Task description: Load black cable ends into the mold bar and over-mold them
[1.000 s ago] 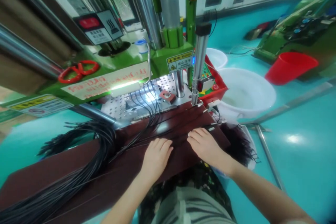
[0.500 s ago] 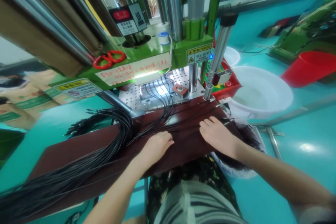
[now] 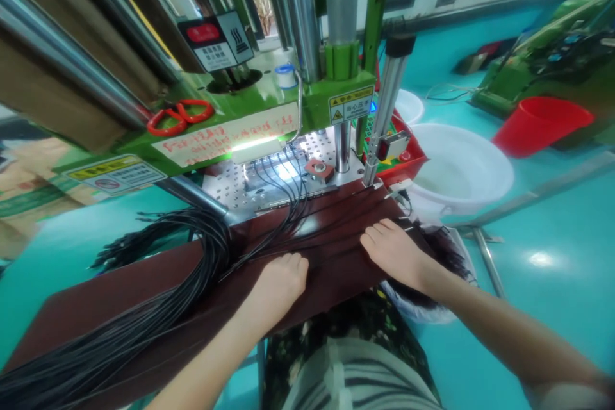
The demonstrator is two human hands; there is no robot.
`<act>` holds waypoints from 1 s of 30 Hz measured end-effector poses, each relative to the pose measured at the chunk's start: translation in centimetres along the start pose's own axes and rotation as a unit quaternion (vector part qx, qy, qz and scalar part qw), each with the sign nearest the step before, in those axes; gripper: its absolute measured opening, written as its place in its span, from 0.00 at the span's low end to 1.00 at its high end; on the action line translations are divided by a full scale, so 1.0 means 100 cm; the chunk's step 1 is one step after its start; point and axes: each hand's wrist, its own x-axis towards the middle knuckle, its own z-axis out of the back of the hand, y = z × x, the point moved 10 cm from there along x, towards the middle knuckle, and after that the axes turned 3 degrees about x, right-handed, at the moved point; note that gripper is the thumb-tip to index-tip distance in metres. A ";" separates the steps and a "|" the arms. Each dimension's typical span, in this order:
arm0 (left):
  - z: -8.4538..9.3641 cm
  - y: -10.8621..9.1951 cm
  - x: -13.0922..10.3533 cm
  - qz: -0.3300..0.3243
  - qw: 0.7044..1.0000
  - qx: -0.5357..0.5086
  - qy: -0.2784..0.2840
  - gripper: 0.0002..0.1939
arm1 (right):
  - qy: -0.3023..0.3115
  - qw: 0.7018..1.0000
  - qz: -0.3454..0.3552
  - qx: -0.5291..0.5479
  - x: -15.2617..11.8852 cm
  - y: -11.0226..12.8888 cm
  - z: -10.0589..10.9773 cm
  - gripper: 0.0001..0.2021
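At the far left, a thick black cable bundle (image 3: pixel 214 253) is draped across a brown board (image 3: pixel 336 275), its upper end bent back over the far edge. To its right, the left hand (image 3: pixel 283 278) is rested low over the board, its fingers curled inward more tightly than half a second ago; whether a cable is pinched underneath cannot be told, the fingertips being hidden. Beyond that hand, several thin black cables (image 3: pixel 294 202) are led from the board up to a lit, perforated metal plate (image 3: pixel 230 189) beneath a green machine beam (image 3: pixel 312 102); they are laid there much as before. Further right, the right hand (image 3: pixel 391 250) is set near the board's end with fingers bent downward, and again its grip cannot be made out. The gap between the hands has been widened slightly since a second ago, which may mean that cables are being straightened along the board. Rightmost, dark strands (image 3: pixel 439 250) are heaped in a white-lined bin (image 3: pixel 430 314).
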 end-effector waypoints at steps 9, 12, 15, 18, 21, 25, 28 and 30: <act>-0.002 0.035 -0.021 0.015 0.998 0.052 0.011 0.10 | -0.050 0.998 -0.019 0.015 0.002 -0.005 0.001 0.06; 0.004 0.032 -0.020 0.016 0.999 0.038 -0.002 0.09 | -0.040 0.998 -0.032 0.019 -0.002 -0.015 -0.008 0.06; 0.016 0.028 -0.007 0.034 0.998 0.016 -0.041 0.15 | -0.055 0.997 -0.060 0.017 -0.007 -0.026 -0.013 0.06; 0.024 0.021 0.019 0.031 0.995 -0.007 -0.096 0.40 | -0.095 0.992 -0.081 0.034 -0.012 -0.029 -0.010 0.06; 0.019 0.020 0.050 0.035 0.993 -0.019 -0.114 0.49 | -0.141 0.984 -0.075 0.078 -0.016 -0.020 -0.001 0.08; 0.013 0.021 0.073 0.039 0.994 -0.005 -0.104 0.43 | -0.169 0.972 -0.073 0.145 -0.021 -0.004 0.006 0.08; 0.017 0.016 0.077 0.028 0.995 0.013 -0.096 0.28 | -0.166 0.965 -0.073 0.190 -0.022 0.003 0.005 0.08; 0.015 0.009 0.080 0.012 0.998 0.010 -0.069 0.18 | -0.169 0.960 -0.069 0.214 -0.021 0.007 0.004 0.07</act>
